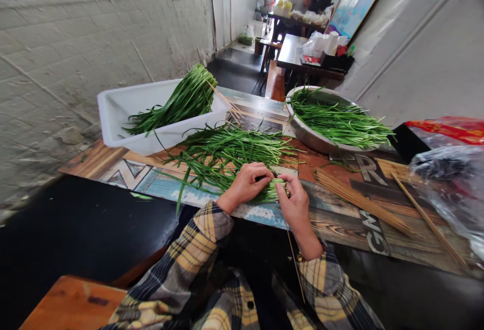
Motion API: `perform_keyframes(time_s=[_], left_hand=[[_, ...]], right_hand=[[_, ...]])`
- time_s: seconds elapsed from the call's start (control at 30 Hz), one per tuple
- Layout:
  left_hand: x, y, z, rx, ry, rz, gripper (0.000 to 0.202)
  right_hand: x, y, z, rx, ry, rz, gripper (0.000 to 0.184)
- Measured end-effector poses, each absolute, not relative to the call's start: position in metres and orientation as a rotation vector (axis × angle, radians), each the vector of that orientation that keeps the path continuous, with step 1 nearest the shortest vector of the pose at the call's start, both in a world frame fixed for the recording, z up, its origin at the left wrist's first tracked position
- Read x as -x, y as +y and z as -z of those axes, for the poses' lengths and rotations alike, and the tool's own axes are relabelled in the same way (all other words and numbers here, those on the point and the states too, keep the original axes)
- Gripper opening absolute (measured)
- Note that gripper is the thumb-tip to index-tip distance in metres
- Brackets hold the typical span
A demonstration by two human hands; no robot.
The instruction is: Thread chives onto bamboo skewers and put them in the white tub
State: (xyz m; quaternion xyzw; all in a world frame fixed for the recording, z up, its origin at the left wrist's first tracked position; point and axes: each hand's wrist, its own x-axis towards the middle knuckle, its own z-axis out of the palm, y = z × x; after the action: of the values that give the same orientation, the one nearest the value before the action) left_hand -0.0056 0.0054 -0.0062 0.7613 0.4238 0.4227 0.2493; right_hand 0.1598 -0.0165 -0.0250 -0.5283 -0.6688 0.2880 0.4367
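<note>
Bundle: I see a short, tight bundle [271,189] of green chives lying crosswise at the near edge of the surface [340,219], held between the two hands.
Left hand: the left hand [245,183] curls over the bundle's left end, its fingers clenched on the stalks from above.
Right hand: the right hand [295,203] pinches the right end, with thumb and fingers closed on the stalks.
Skewer: a thin skewer [297,269] runs from under the right wrist down toward the lap. I cannot tell whether the fingers grip it.
Handling: I judge the stalks light, soft and bendy, easily bruised, and apt to slide past one another. They are best held near both ends, firmly but without crushing.
Around: loose chives [230,151] lie just behind the hands, and spare skewers [359,200] lie to the right. A tub [117,113] at back left and a bowl [308,136] at back right both hold more chives. A bag [449,179] sits at far right.
</note>
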Motion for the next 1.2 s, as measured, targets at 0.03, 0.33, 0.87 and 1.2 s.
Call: perform_keyframes(time_s=[0.03,0.33,0.87,1.2], left_hand=[[0.006,0.005,0.006,-2.079,1.152,-1.143,0.016],[0.006,0.006,0.005,-2.105,1.179,-1.096,0.015],[0.02,0.027,-0.023,-2.245,1.663,-1.185,0.018],[0.009,0.061,-0.021,-2.437,1.924,-0.926,0.018]], right_hand=[[-0.16,-0.017,0.025,1.303,-1.659,-0.725,0.022],[-0.159,-0.015,0.024,1.326,-1.69,-0.677,0.021],[-0.157,-0.017,0.024,1.336,-1.689,-0.626,0.025],[-0.157,-0.016,0.024,1.323,-1.697,-0.599,0.025]])
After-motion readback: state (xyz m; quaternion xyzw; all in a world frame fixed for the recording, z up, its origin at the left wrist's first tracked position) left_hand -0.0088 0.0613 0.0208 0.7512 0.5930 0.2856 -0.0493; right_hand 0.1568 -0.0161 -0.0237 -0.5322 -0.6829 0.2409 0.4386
